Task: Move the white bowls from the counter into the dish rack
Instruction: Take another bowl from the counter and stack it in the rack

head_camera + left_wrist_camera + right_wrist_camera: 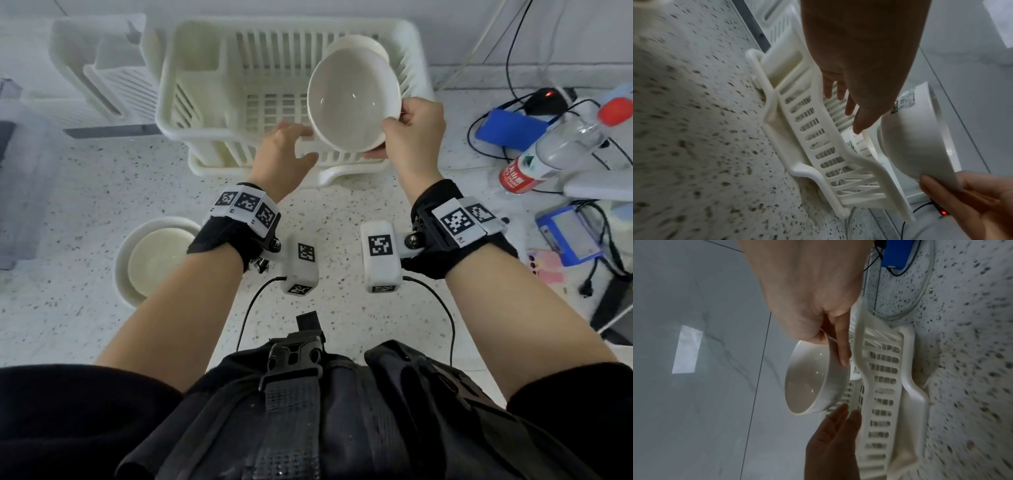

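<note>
My right hand grips a white bowl by its right rim, tilted, above the front right part of the white dish rack. In the right wrist view the thumb lies over the rim and a finger runs along the bowl's outer wall. My left hand is open, fingers straight, close beside the bowl's lower left side; contact is unclear. A second white bowl stands on edge in the rack behind it. More white bowls sit stacked on the counter at the left.
Another white rack part lies at the back left. To the right are a plastic bottle, blue devices, a power strip with a red light and black cables. The speckled counter lies between me and the rack.
</note>
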